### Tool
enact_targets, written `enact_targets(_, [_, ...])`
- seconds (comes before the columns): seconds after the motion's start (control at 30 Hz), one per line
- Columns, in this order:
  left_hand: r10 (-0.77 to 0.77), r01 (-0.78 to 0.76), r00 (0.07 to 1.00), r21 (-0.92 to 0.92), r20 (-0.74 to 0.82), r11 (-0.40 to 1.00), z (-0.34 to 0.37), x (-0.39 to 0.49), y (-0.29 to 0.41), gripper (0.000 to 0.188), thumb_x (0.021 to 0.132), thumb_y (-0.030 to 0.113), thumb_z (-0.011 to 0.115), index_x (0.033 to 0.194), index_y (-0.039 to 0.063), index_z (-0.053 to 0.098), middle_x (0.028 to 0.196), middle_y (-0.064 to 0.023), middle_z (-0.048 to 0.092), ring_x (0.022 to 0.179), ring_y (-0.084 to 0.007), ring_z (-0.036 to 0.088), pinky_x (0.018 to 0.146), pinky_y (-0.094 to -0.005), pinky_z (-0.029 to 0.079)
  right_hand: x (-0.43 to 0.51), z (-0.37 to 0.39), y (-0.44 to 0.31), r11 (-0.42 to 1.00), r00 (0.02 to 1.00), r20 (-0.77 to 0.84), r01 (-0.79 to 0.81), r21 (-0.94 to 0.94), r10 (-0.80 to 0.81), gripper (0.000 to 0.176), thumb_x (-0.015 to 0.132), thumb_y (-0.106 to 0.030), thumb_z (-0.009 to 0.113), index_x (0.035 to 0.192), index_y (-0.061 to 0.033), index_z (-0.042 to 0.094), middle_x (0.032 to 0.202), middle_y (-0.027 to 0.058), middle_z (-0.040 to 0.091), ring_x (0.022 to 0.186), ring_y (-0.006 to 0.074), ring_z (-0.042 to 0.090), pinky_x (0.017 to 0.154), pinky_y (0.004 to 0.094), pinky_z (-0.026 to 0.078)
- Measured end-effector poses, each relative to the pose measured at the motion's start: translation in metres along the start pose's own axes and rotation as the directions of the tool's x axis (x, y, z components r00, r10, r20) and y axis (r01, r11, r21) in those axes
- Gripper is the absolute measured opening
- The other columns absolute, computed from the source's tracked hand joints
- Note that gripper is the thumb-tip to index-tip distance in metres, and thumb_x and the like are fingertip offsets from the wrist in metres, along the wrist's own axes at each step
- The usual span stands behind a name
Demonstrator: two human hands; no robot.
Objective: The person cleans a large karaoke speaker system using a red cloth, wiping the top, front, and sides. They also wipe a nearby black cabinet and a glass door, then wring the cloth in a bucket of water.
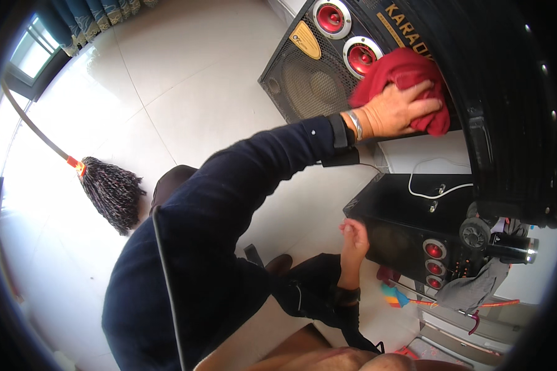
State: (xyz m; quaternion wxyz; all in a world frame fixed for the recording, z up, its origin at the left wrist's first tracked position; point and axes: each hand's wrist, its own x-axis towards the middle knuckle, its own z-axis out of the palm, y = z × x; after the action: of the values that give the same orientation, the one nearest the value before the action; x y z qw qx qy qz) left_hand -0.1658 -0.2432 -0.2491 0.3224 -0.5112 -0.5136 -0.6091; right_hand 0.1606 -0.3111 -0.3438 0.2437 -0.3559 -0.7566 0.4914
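My left hand (404, 109) presses a crumpled red cloth (390, 69) against the front of a large black karaoke speaker (320, 88). The cloth lies beside a red speaker cone and partly covers the gold lettering. A bracelet circles that wrist. Lower down, my right hand (355, 236) is raised with its fingers loosely bent and nothing visible in it. It is near the corner of a second black speaker cabinet (399, 199), which has several red cones; whether they touch cannot be told.
A string mop (111, 195) rests on the pale tiled floor at left. A white cable (417, 192) crosses the second cabinet. At lower right are a grey cloth (473, 287), a colourful duster (394, 297) and a black cylindrical object (513, 248). A blue curtain (83, 18) hangs at upper left.
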Motion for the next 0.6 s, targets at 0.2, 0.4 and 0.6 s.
enact_targets(0.2, [-0.358, 0.503, 0.801, 0.213, -0.480, 0.838, -0.073, 0.097, -0.120, 0.067, 0.073, 0.021, 0.072, 0.131, 0.001, 0.043, 0.133, -0.0250, 0.040, 0.120, -0.0461, 0.040, 0.104, -0.0533, 0.032, -0.003, 0.000, 0.009, 0.999, 1.000, 0.000, 0.004, -0.041, -0.004, 0.014, 0.094, -0.007, 0.058, 0.105, -0.0003, 0.062, 0.099, 0.0055, 0.062, 0.085, 0.0136, 0.062, 0.078, 0.0254, 0.050])
enact_targets(0.4, [-0.396, 0.476, 0.806, 0.083, -0.440, 0.876, -0.035, 0.052, -0.081, 0.067, 0.068, 0.019, 0.074, 0.127, 0.005, 0.047, 0.129, -0.0213, 0.041, 0.118, -0.0438, 0.037, 0.101, -0.0506, 0.029, -0.004, 0.007, 0.013, 0.999, 0.999, -0.022, -0.037, 0.025, 0.037, 0.012, 0.091, 0.001, 0.058, 0.103, 0.0036, 0.060, 0.102, 0.0083, 0.059, 0.086, 0.0161, 0.063, 0.081, 0.0272, 0.052])
enact_targets(0.6, [-0.068, 0.065, 0.997, -0.128, -0.020, 0.990, 0.006, 0.034, 0.017, 0.057, 0.069, 0.025, 0.072, 0.123, 0.016, 0.056, 0.137, -0.0193, 0.041, 0.127, -0.0423, 0.037, 0.102, -0.0542, 0.034, 0.000, 0.014, 0.011, 0.997, 0.998, 0.018, 0.054, -0.057, -0.053, 0.011, 0.089, 0.001, 0.060, 0.101, 0.0027, 0.062, 0.099, 0.0090, 0.061, 0.083, 0.0150, 0.064, 0.074, 0.0256, 0.051])
